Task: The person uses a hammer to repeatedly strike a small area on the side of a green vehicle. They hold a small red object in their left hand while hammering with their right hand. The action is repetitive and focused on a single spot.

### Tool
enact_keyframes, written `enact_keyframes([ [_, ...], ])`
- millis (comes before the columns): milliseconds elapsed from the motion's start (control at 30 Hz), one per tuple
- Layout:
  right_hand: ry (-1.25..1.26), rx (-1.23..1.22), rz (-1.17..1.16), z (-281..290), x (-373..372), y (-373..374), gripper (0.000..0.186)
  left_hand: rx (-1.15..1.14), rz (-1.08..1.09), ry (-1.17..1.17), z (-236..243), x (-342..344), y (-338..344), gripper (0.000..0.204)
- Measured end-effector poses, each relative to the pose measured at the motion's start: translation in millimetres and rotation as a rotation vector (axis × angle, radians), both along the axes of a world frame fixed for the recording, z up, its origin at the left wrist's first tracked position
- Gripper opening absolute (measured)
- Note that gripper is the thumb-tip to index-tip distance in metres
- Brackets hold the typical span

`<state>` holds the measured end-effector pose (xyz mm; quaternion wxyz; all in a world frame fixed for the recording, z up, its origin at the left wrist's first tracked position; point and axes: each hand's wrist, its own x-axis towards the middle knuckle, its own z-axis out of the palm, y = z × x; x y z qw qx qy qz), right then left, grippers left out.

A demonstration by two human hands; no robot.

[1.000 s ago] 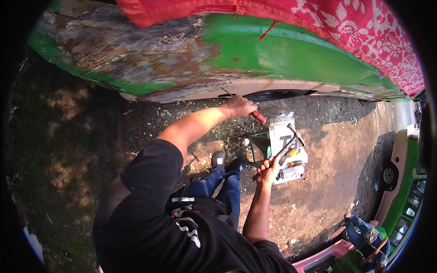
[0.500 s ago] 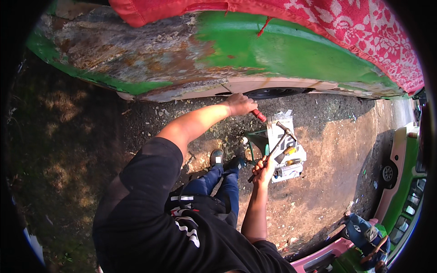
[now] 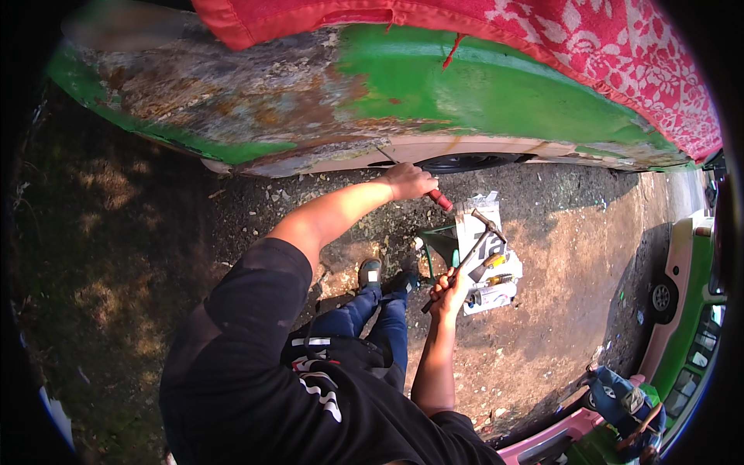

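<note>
My left hand (image 3: 409, 181) is closed around the red handle (image 3: 439, 200) of a thin metal tool, whose shaft reaches the lower edge of the green, rust-patched car panel (image 3: 496, 89). My right hand (image 3: 451, 288) grips the dark shaft of a hammer (image 3: 490, 226), its head raised below and right of the red handle. Behind the hammer, a white printed sheet (image 3: 473, 218) lies on a green stool (image 3: 436, 252). On the sheet are a yellow-handled tool (image 3: 494, 260) and a spray can (image 3: 494, 294).
A red floral cloth (image 3: 597, 43) drapes over the car, above its wheel (image 3: 465, 161). The ground (image 3: 558, 302) is stained and littered. A green and pink vehicle (image 3: 670, 325) stands at the right. Another person in blue (image 3: 624, 407) is bent over at the lower right.
My right hand and the hammer have shifted slightly to the left. My left hand and the red-handled tool are in almost the same place.
</note>
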<state>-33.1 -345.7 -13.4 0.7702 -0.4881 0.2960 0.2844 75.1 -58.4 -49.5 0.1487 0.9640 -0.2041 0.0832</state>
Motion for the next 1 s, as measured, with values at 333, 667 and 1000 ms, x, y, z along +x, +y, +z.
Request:
enact_keyframes([
  [333, -0.034, -0.009, -0.008, -3, -2, 0, 0.039, 0.034, 0.005, -0.009, -5, 0, 2, 0.009],
  [667, 0.004, 0.094, -0.113, 5, -17, 15, 0.04, 0.019, 0.014, 0.012, 5, -1, 4, 0.009],
  [1000, -0.021, -0.042, 0.06, -4, -15, 20, 0.039, 0.051, 0.024, 0.073, 5, -4, 7, 0.008],
])
